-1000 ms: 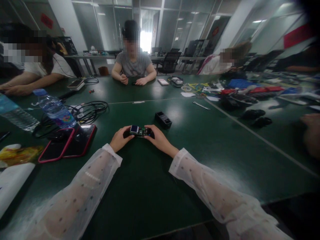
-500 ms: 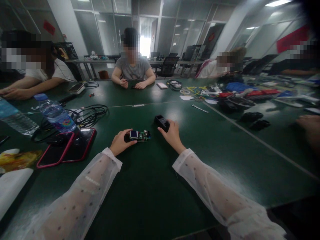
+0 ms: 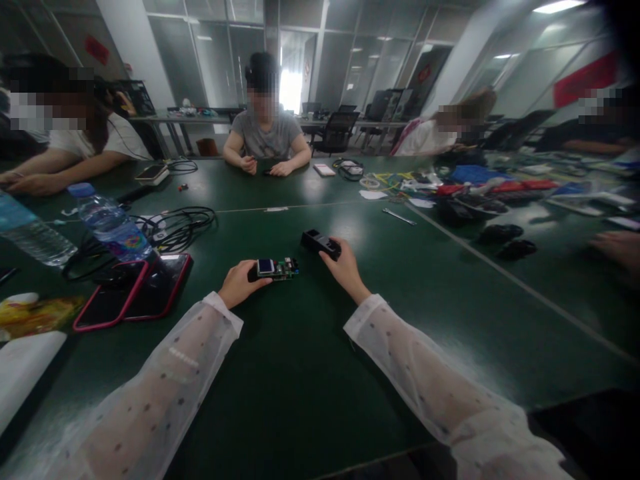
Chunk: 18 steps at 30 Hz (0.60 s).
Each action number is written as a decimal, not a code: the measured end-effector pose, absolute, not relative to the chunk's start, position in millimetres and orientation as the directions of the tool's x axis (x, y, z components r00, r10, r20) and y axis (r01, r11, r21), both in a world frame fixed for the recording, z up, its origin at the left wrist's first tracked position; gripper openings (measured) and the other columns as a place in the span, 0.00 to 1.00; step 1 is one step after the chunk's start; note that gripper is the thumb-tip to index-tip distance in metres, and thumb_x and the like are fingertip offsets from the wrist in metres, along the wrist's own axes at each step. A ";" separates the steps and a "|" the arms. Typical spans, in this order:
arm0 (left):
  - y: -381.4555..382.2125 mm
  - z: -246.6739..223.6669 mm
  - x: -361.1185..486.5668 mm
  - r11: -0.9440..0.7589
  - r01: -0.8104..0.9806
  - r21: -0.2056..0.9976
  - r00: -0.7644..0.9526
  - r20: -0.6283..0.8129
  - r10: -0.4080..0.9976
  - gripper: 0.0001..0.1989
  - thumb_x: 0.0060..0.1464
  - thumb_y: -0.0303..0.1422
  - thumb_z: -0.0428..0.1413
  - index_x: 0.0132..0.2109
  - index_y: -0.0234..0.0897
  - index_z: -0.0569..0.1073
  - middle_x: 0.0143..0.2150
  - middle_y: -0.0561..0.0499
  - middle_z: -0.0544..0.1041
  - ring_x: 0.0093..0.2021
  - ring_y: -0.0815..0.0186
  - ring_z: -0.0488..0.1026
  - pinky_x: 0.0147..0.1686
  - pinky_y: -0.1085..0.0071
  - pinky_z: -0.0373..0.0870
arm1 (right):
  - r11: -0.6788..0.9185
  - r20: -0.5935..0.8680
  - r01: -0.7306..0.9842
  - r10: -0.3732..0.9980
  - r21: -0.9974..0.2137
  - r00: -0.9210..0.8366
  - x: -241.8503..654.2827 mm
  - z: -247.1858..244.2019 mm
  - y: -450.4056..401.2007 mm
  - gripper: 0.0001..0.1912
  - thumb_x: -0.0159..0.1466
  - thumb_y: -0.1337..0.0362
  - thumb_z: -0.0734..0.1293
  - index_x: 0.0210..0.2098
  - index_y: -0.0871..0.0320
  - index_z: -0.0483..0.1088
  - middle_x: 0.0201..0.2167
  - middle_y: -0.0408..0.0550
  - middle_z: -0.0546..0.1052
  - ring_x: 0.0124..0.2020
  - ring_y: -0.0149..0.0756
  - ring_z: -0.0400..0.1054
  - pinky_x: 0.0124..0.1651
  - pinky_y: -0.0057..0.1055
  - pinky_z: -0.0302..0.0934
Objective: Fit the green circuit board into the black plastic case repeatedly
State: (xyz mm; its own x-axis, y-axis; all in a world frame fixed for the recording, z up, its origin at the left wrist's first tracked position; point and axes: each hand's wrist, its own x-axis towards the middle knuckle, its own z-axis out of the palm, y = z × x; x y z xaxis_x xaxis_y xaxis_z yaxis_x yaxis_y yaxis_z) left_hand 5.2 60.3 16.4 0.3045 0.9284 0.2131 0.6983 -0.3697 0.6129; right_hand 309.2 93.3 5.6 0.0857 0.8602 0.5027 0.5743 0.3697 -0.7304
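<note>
Left hand (image 3: 239, 284) is gripping the board (image 3: 283, 270), right hand (image 3: 347, 268) the case (image 3: 315, 242); board is showing bare, outside the case.

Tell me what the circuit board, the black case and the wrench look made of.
Circuit board: probably fiberglass laminate, green, studded with small parts. Black case: likely plastic, dark and smooth, with soft highlights. Wrench: apparently metal, silvery and shiny.
</note>
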 end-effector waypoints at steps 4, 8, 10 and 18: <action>61.2 16.3 2.4 -0.373 0.662 0.650 0.319 0.205 0.925 0.26 0.52 0.48 0.60 0.53 0.36 0.72 0.53 0.41 0.75 0.55 0.52 0.71 0.54 0.52 0.66 | 0.428 0.475 0.370 0.879 -0.825 0.042 293.4 21.9 81.1 0.26 0.61 0.55 0.69 0.55 0.57 0.61 0.52 0.56 0.70 0.51 0.45 0.69 0.55 0.46 0.64; 63.3 15.2 -0.5 -0.399 0.616 0.679 0.358 0.209 0.910 0.26 0.52 0.46 0.60 0.54 0.38 0.71 0.56 0.43 0.74 0.57 0.53 0.70 0.57 0.52 0.64 | 0.469 0.439 0.267 0.883 -0.842 -0.168 274.1 38.3 62.0 0.24 0.64 0.55 0.66 0.58 0.53 0.60 0.55 0.53 0.69 0.54 0.43 0.67 0.58 0.45 0.63; 64.7 14.8 -1.2 -0.398 0.616 0.680 0.363 0.203 0.909 0.26 0.52 0.46 0.61 0.55 0.37 0.71 0.56 0.42 0.74 0.58 0.53 0.69 0.58 0.51 0.63 | 0.516 0.452 0.270 0.851 -0.813 -0.267 266.7 42.6 54.4 0.24 0.65 0.56 0.65 0.59 0.52 0.60 0.55 0.53 0.68 0.55 0.43 0.66 0.59 0.45 0.62; 64.0 16.9 -1.4 -0.375 0.566 0.734 0.375 0.176 0.910 0.29 0.49 0.44 0.63 0.56 0.36 0.70 0.57 0.40 0.74 0.58 0.52 0.70 0.59 0.49 0.63 | 0.550 0.440 0.243 0.810 -0.799 -0.388 258.7 42.7 52.9 0.24 0.65 0.58 0.65 0.59 0.50 0.59 0.56 0.51 0.67 0.57 0.43 0.65 0.60 0.47 0.61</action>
